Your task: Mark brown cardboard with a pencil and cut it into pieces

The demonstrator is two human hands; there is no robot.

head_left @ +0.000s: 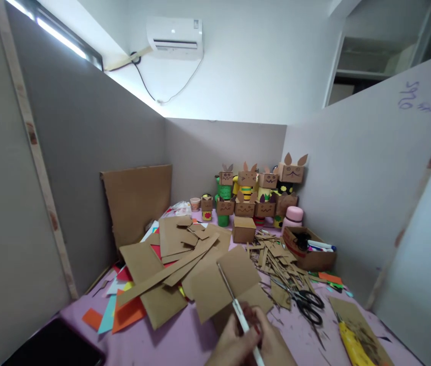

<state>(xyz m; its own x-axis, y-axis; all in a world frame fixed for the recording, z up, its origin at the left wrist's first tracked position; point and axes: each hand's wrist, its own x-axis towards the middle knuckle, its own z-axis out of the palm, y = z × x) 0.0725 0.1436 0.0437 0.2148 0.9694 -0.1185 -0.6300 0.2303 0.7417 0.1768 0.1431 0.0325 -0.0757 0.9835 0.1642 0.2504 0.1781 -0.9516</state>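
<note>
Grip is closed: left hand [229,343] and right hand [271,339] clasp white-handled tool [242,317] over cardboard [208,293]; scissors [298,296] lie at two o'clock.

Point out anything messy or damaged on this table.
The cardboard at lower right, by the yellow tube, is smeared with dark marks, unlike the plain pieces on the left. Loose scraps also litter the right side.

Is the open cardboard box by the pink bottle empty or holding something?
Holding something: markers and a black item show inside the cardboard box. How full it is, I cannot tell.
</note>
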